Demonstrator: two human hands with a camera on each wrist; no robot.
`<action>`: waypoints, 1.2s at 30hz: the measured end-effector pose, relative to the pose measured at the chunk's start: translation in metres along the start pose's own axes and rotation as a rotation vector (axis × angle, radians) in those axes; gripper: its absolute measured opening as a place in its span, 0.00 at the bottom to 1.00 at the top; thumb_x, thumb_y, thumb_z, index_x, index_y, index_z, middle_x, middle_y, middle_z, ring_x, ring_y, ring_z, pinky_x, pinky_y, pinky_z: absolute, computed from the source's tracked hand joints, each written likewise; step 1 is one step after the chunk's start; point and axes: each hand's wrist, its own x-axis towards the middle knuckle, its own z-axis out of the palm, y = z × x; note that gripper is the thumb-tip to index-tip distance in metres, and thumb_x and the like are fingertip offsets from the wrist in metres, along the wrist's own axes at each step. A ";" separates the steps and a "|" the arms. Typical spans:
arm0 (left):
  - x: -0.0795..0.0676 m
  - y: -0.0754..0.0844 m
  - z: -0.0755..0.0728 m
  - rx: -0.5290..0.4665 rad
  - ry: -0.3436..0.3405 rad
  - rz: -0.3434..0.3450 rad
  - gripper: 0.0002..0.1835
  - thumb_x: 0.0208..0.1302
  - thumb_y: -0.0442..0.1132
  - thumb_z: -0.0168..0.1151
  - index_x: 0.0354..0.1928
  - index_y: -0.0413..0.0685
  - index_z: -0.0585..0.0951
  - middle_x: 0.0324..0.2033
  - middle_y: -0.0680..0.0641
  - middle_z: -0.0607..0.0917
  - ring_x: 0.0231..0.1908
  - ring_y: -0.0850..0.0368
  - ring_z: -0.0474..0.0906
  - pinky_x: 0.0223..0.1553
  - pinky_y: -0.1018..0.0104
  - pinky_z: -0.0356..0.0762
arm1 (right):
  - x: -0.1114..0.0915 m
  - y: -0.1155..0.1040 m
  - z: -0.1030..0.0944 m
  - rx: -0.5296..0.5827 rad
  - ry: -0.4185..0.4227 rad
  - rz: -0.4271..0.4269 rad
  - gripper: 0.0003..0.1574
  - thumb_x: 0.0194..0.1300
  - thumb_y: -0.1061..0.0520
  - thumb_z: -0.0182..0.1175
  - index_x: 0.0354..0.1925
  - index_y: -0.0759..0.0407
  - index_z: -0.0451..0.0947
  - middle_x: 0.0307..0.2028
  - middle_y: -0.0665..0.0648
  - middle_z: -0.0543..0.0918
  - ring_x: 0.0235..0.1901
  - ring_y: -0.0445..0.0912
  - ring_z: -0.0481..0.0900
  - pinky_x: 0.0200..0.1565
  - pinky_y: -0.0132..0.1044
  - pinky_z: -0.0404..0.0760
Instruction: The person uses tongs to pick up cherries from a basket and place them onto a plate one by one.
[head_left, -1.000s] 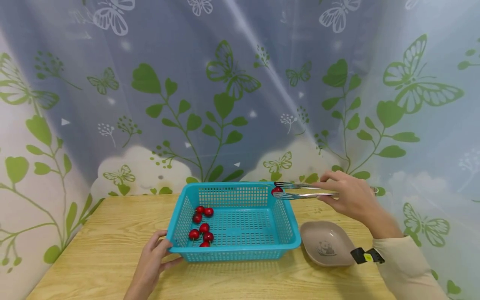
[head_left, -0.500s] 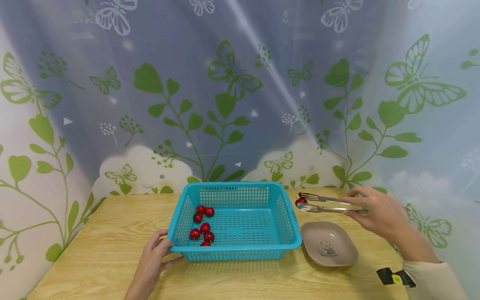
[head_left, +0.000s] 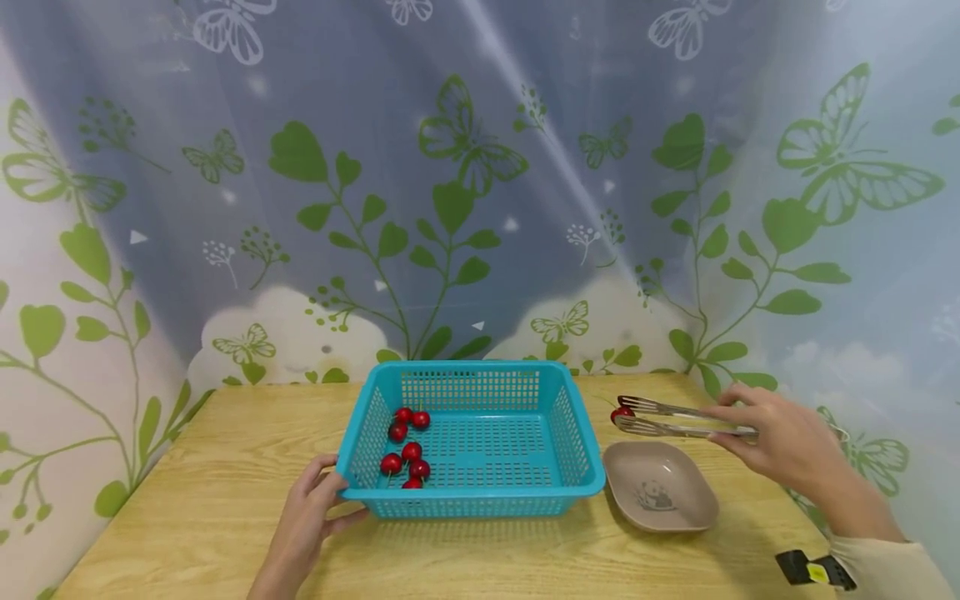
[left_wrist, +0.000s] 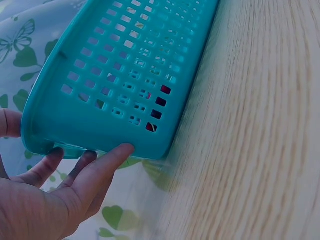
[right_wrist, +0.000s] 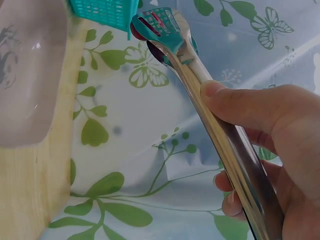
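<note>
My left hand (head_left: 302,518) grips the near left corner of the blue plastic basket (head_left: 480,504). In the left wrist view its thumb is at the rim and its fingers (left_wrist: 107,165) lie against the outer wall. Several red cherries (head_left: 412,451) lie in the basket's left part. My right hand (head_left: 780,437) holds metal tongs (head_left: 675,431) by the handle. A single cherry (head_left: 619,413) sits between the tong tips, above the table behind the bowl. Slotted tong ends (right_wrist: 162,27) partly hide that cherry in the right wrist view.
A beige square bowl (head_left: 660,487) with a panda print stands just right of the basket. Both rest on a light wooden table (head_left: 247,433). A curtain (head_left: 480,275) with leaves and butterflies hangs along the table's back edge.
My right hand has moved right with the tongs and the cherry, from over the basket's far right corner to behind the bowl. The left hand and basket have stayed in place.
</note>
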 end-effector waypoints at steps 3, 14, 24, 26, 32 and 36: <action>0.000 0.002 0.000 0.004 0.000 0.008 0.23 0.71 0.36 0.49 0.66 0.38 0.69 0.67 0.30 0.72 0.45 0.51 0.86 0.48 0.44 0.91 | -0.005 0.003 0.000 0.004 -0.021 0.009 0.26 0.42 0.59 0.81 0.45 0.48 0.91 0.38 0.49 0.85 0.23 0.28 0.70 0.17 0.24 0.61; 0.002 0.003 0.001 0.003 -0.005 0.027 0.21 0.71 0.35 0.49 0.65 0.40 0.71 0.63 0.32 0.76 0.45 0.50 0.86 0.49 0.44 0.91 | -0.018 0.008 0.008 0.002 -0.040 0.030 0.26 0.42 0.58 0.81 0.44 0.47 0.91 0.38 0.48 0.85 0.24 0.27 0.68 0.17 0.23 0.59; 0.000 0.002 0.000 -0.002 0.007 0.016 0.22 0.71 0.35 0.48 0.65 0.39 0.70 0.65 0.31 0.74 0.45 0.51 0.86 0.48 0.45 0.91 | -0.023 0.009 0.017 0.026 -0.129 0.102 0.22 0.49 0.56 0.79 0.46 0.46 0.91 0.40 0.49 0.86 0.24 0.27 0.69 0.16 0.24 0.60; 0.000 0.002 0.000 -0.003 0.007 0.018 0.22 0.71 0.35 0.48 0.65 0.39 0.70 0.64 0.31 0.74 0.45 0.51 0.86 0.48 0.45 0.92 | -0.024 0.010 0.019 0.035 -0.139 0.109 0.22 0.50 0.56 0.79 0.46 0.47 0.91 0.40 0.49 0.86 0.24 0.27 0.69 0.17 0.24 0.61; 0.000 0.001 0.000 -0.003 0.006 0.015 0.22 0.71 0.35 0.48 0.66 0.39 0.70 0.64 0.31 0.74 0.45 0.51 0.86 0.48 0.45 0.92 | -0.028 0.014 0.024 0.044 -0.179 0.122 0.20 0.51 0.55 0.79 0.46 0.46 0.91 0.39 0.47 0.85 0.25 0.25 0.68 0.19 0.24 0.64; -0.002 0.000 -0.001 -0.001 0.003 0.009 0.23 0.71 0.35 0.48 0.66 0.39 0.69 0.65 0.30 0.73 0.44 0.51 0.86 0.48 0.45 0.92 | -0.031 0.014 0.028 0.069 -0.225 0.139 0.19 0.53 0.54 0.78 0.46 0.47 0.91 0.40 0.47 0.85 0.26 0.25 0.68 0.19 0.25 0.64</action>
